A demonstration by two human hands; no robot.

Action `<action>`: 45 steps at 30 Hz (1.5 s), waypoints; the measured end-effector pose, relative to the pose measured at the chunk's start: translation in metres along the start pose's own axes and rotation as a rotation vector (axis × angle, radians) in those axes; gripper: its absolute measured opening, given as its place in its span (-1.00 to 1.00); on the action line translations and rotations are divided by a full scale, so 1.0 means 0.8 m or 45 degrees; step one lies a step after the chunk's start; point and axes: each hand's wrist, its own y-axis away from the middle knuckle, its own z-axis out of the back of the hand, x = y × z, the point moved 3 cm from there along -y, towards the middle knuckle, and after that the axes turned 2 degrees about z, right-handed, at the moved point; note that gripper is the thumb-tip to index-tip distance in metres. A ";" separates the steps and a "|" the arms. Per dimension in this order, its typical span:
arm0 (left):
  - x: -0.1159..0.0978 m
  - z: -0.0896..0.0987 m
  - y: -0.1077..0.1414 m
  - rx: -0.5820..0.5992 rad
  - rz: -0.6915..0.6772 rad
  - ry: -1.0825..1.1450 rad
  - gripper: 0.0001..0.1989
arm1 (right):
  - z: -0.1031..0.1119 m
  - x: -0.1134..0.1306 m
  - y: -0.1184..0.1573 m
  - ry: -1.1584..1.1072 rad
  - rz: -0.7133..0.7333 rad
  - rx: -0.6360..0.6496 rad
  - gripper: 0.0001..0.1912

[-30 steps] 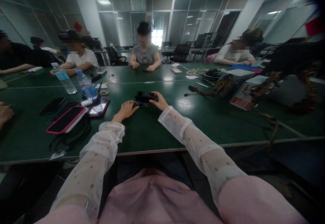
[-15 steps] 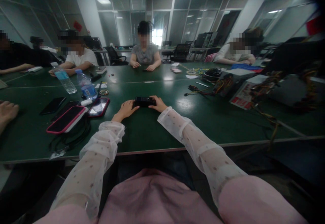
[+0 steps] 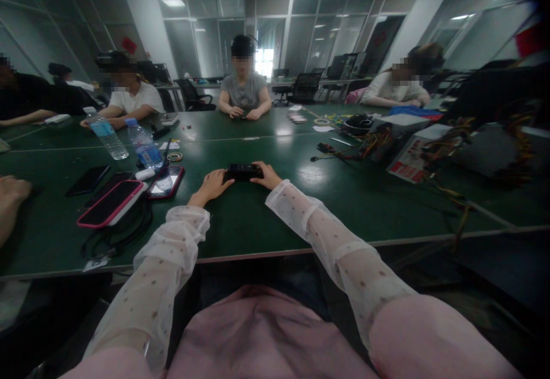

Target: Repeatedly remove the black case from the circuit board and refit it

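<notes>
A small black box-shaped device (image 3: pixel 244 172) with a dark, glossy upper part rests on the green table (image 3: pixel 279 221) in front of me. My left hand (image 3: pixel 215 185) is closed on its left end, with the thumb along the near side. At the opposite end my right hand (image 3: pixel 268 175) grips it, fingers on top and thumb at the front. Its kind is too dark to make out. Both forearms reach forward in sheer white sleeves with small dots.
Left of my hands lie a pink-rimmed phone (image 3: pixel 112 204), a red-edged phone (image 3: pixel 166 182), a black phone (image 3: pixel 88 180) and cables. Two water bottles (image 3: pixel 107 133) stand behind them. On the right are metal boxes (image 3: pixel 415 158) with wires. Several people sit around; one person's hand (image 3: pixel 14 193) shows at far left.
My hands and the black device stay in place. Across the table, a person's hands have come closer together. The view has shifted very slightly.
</notes>
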 end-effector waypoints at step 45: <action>-0.002 0.002 0.002 -0.002 -0.010 -0.018 -0.41 | 0.007 0.005 0.003 -0.172 0.003 -0.033 -0.30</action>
